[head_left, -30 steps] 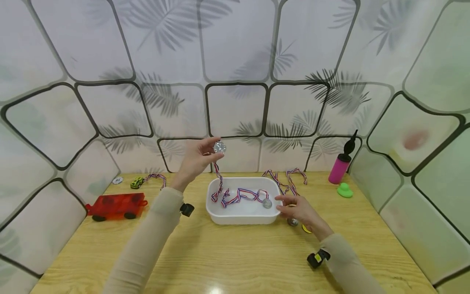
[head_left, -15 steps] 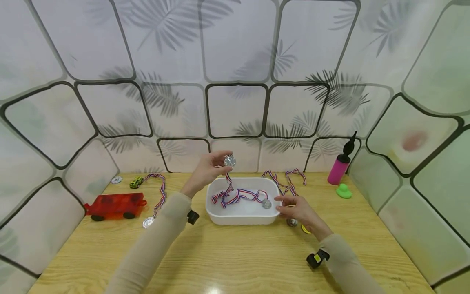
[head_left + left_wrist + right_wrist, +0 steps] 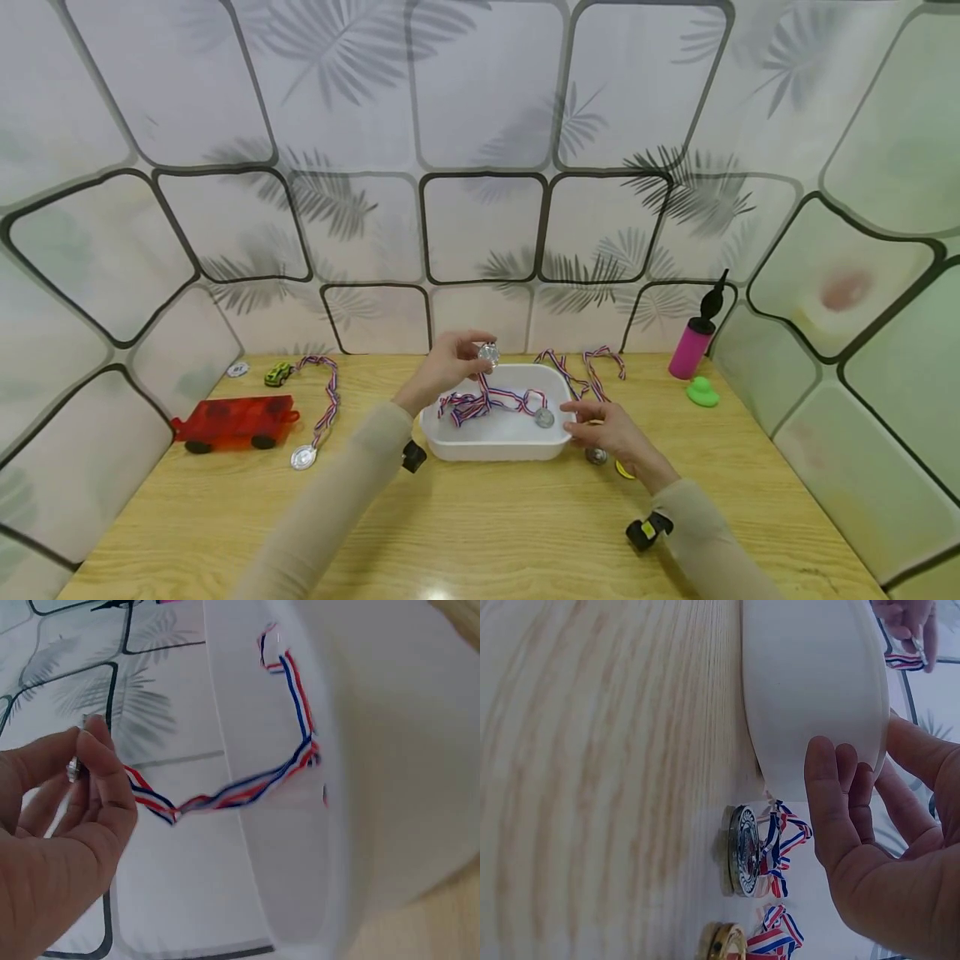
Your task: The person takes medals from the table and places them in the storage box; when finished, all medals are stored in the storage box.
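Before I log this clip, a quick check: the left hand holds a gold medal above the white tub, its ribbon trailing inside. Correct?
Not gold: the head view shows the left hand holding a silver medal above the white tub, its ribbon trailing inside.

The wooden table [image 3: 465, 542] in front of me bears a white tub [image 3: 495, 452] at its middle. Left of it lie a red toy wagon [image 3: 236, 419], a yellow-green car [image 3: 277, 374], a round white disc [image 3: 237, 369] and a ribboned silver medal [image 3: 303, 457]; right, a darker medal [image 3: 596, 456], a gold medal [image 3: 730, 943], a green duck [image 3: 702, 392] and a pink, black-topped cylinder [image 3: 690, 350].
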